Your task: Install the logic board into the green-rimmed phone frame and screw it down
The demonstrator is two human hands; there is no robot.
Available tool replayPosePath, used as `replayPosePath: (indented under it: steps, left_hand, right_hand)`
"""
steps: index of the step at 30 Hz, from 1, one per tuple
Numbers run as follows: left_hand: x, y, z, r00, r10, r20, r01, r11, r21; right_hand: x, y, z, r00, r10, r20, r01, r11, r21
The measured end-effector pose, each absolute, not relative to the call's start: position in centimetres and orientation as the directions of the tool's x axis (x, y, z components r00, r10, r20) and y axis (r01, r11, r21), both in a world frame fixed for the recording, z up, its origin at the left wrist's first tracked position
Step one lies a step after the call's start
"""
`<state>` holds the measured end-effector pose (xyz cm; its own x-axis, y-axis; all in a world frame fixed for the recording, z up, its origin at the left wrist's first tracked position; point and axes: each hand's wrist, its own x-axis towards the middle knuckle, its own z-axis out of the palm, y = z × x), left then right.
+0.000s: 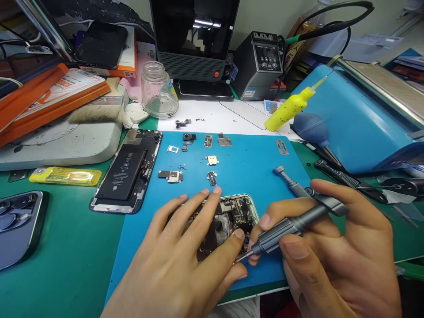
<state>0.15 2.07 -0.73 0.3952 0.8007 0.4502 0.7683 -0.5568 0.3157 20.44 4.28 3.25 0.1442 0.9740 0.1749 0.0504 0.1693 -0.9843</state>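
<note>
An opened phone body [236, 211] with bare circuitry lies on the blue work mat [251, 163]. My left hand [180, 260] rests flat on it with its fingers spread, pinning it down. My right hand [331, 251] is closed round a grey precision screwdriver [291, 227], whose tip touches the phone's lower right corner beside my left thumb. Several small metal brackets and parts [207, 159] lie scattered on the mat above the phone.
Another opened phone with its battery [127, 172] lies at the mat's left edge. A second screwdriver [289, 181], a yellow bottle [288, 110], a glass jar [158, 90], a yellow lighter [66, 176], a phone back [16, 223] and a blue machine [361, 119] surround the mat.
</note>
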Motion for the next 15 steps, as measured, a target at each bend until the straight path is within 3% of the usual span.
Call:
replayPosePath:
  steps: [9,15]
  left_hand:
    - [0.17,2.01,-0.61,0.395,0.803,0.446,0.769,-0.555,0.318]
    - [0.12,2.10,-0.63,0.395,0.800,0.452,0.773,-0.555,0.307]
  right_hand:
    - [20.72,4.28,2.75,0.112,0.963,0.245,0.097,0.235,-0.967]
    - [20.80,4.26,2.99,0.120,0.969,0.215,0.047,0.210,-0.976]
